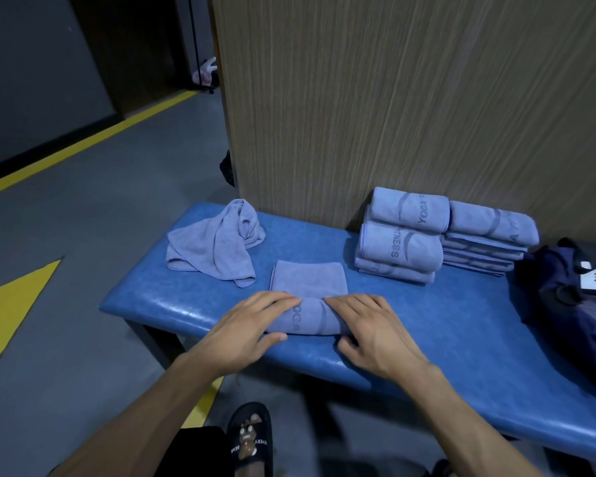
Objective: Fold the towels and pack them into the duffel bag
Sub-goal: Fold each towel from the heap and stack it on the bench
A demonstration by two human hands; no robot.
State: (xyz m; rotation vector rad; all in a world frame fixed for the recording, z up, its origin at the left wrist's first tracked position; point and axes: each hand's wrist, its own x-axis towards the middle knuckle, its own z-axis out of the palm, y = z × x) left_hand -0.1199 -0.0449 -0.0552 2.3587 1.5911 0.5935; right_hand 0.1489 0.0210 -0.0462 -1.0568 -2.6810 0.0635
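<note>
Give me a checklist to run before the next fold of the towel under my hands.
1. Left hand on the half-rolled lavender microfibre towel: ok.
2. Right hand on it: ok.
3. Far flat half lies smooth on the blue padded bench: ok.
4. Room beside the two stacks of folded towels: ok.
5. Crumpled lavender towel waiting: not ok, unfolded.
6. Dark navy duffel bag open: cannot tell.

On the bench (427, 325): crumpled towel (214, 242) left, folded stacks (441, 235) behind-right (against the wall), duffel bag (565, 287) far right.
</note>
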